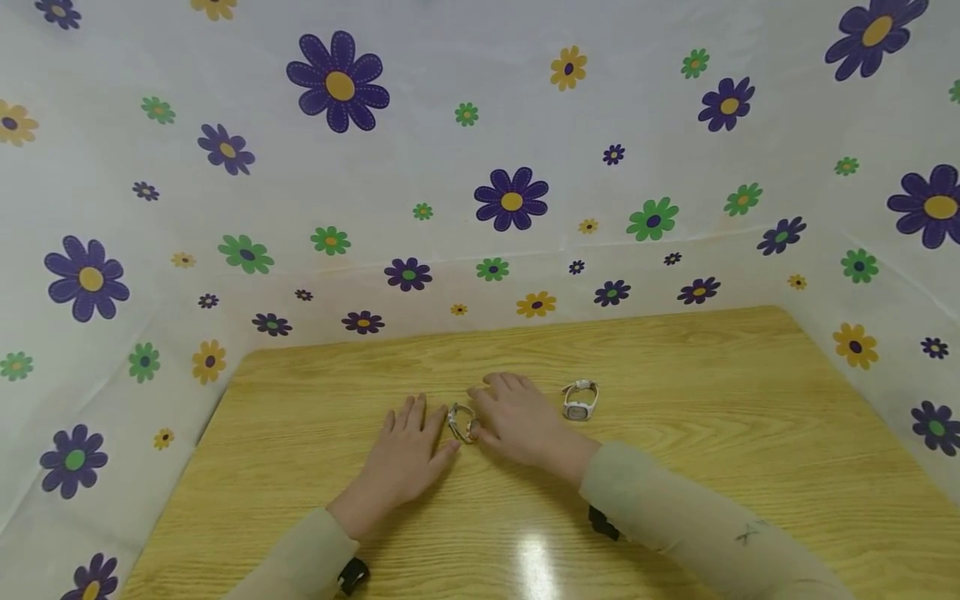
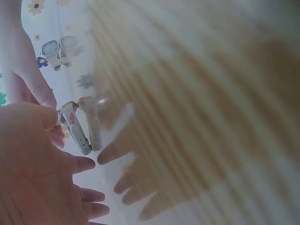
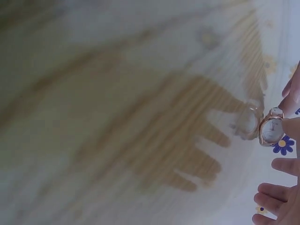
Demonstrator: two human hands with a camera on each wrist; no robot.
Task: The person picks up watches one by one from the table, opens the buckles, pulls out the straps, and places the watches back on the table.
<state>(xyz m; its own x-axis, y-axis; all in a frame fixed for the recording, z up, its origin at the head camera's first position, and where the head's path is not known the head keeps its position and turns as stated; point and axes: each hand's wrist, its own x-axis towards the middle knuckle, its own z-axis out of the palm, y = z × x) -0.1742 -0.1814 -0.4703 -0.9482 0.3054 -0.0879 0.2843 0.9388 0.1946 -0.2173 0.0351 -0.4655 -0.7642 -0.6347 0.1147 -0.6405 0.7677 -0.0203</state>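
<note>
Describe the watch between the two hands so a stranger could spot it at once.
On the wood-grain table, look between the left hand and the right hand. The watch there has a round face with a rose-gold rim, unlike the squarish-faced white watch farther right.

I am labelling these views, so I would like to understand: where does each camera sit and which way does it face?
Head: worn on the head, facing forward and down at the table; left hand, right hand and sleeves show.
Left wrist: on that wrist, facing the round watch; both hands show in part.
Right wrist: on that wrist, facing the watch's dial; both hands, at the right edge.
Shared: head and left wrist both show the white watch.
</note>
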